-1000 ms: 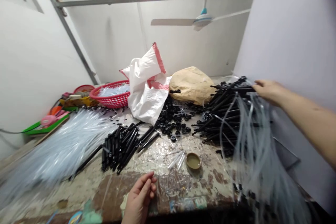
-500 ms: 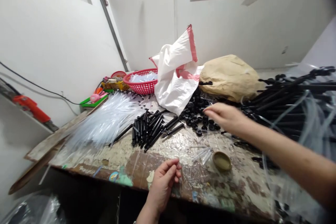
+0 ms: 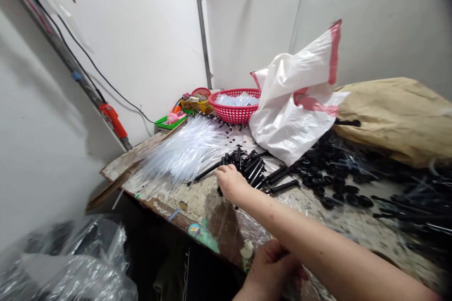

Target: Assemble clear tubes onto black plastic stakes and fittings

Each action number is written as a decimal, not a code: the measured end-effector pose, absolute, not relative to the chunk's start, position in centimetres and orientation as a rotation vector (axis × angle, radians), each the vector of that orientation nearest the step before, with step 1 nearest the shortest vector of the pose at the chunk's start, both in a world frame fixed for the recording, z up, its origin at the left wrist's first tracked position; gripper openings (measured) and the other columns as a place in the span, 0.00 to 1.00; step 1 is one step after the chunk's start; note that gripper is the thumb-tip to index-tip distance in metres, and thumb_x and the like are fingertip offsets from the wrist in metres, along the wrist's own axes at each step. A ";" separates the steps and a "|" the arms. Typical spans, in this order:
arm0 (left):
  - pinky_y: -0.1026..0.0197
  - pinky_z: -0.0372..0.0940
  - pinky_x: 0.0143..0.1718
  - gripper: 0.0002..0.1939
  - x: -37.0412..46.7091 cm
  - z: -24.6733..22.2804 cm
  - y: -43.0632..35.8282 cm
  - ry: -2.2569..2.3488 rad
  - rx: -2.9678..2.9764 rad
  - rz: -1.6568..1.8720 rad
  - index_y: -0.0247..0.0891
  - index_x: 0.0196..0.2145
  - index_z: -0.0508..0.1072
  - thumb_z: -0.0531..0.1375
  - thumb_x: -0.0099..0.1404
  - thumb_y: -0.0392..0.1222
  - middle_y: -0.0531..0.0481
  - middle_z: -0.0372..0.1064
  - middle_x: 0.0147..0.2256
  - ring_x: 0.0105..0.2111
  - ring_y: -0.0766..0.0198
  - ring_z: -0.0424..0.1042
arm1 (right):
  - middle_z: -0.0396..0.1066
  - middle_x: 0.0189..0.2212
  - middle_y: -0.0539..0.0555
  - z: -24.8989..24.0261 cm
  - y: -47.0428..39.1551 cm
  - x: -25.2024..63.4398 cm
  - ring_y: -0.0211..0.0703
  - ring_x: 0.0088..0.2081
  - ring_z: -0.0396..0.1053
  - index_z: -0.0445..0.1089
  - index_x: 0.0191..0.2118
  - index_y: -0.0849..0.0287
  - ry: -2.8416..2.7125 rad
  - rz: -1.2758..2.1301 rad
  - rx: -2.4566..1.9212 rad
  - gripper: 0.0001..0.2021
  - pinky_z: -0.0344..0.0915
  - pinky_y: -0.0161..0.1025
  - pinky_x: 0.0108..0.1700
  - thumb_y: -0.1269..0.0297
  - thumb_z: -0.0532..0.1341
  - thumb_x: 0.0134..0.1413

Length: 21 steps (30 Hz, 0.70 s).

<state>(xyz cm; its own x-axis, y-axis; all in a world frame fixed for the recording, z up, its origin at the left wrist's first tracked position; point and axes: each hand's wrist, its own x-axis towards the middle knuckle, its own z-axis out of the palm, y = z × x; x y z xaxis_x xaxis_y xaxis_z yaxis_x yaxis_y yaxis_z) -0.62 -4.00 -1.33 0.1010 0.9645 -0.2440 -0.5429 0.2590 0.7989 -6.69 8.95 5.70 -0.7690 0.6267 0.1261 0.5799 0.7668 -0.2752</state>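
Note:
My right hand (image 3: 231, 184) reaches across to the left edge of a pile of short black tubes (image 3: 254, 171). Its fingers are bent and close together; whatever lies between them is hidden. Below my right forearm, my left hand (image 3: 271, 265) is curled near the table's front edge, partly covered by the arm. Its fingers look closed, and I cannot make out anything in them. Left of the black tubes lies a spread bundle of thin translucent tubes (image 3: 190, 148). Small round black parts (image 3: 339, 183) are heaped on the right.
Behind are a red basket (image 3: 235, 114) of clear pieces, a white sack (image 3: 289, 108) and a tan sack (image 3: 395, 117). A green tray (image 3: 169, 123) sits at the back left. An orange tool (image 3: 113, 120) hangs by the wall. Clear plastic bags (image 3: 70, 263) lie below the worn table (image 3: 197, 207).
The view has turned left. My right hand has moved left from the round black parts to the black tube pile. My left hand stays near the front edge, now partly behind my right arm.

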 end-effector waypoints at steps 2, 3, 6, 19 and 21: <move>0.65 0.55 0.22 0.17 -0.6 -1.7 -4.0 0.861 0.588 1.204 0.32 0.23 0.77 0.67 0.46 0.52 0.51 0.66 0.18 0.18 0.70 0.61 | 0.60 0.54 0.60 5.5 9.9 -9.0 0.51 0.50 0.57 0.65 0.48 0.59 -2.779 0.245 -1.001 0.17 0.61 0.42 0.44 0.73 0.56 0.50; 0.65 0.56 0.23 0.18 -0.5 -2.0 -4.0 0.851 0.578 1.199 0.33 0.22 0.77 0.67 0.45 0.53 0.50 0.67 0.18 0.18 0.69 0.61 | 0.57 0.56 0.61 5.3 10.4 -9.9 0.52 0.51 0.56 0.63 0.50 0.59 -2.790 0.209 -1.030 0.20 0.61 0.43 0.43 0.74 0.57 0.49; 0.62 0.57 0.25 0.19 -0.4 -2.7 -4.0 0.816 0.545 1.182 0.32 0.22 0.77 0.69 0.41 0.54 0.48 0.67 0.19 0.19 0.68 0.61 | 0.61 0.53 0.61 4.5 11.8 -11.2 0.52 0.51 0.56 0.61 0.51 0.57 -2.834 0.131 -1.081 0.21 0.61 0.44 0.42 0.75 0.55 0.51; 0.66 0.56 0.21 0.20 -1.1 -2.6 -3.7 0.760 0.515 1.182 0.31 0.33 0.75 0.68 0.45 0.48 0.46 0.71 0.26 0.21 0.68 0.67 | 0.67 0.42 0.57 5.0 12.8 -3.2 0.48 0.44 0.59 0.68 0.41 0.56 -2.943 -0.101 -1.010 0.10 0.57 0.42 0.40 0.71 0.53 0.56; 0.67 0.56 0.20 0.20 -1.1 -2.9 -3.6 0.775 0.549 1.191 0.31 0.34 0.75 0.67 0.47 0.49 0.45 0.71 0.26 0.21 0.68 0.67 | 0.67 0.43 0.57 5.1 12.5 -1.7 0.49 0.45 0.58 0.68 0.40 0.56 -2.927 -0.121 -1.021 0.09 0.57 0.43 0.41 0.71 0.53 0.56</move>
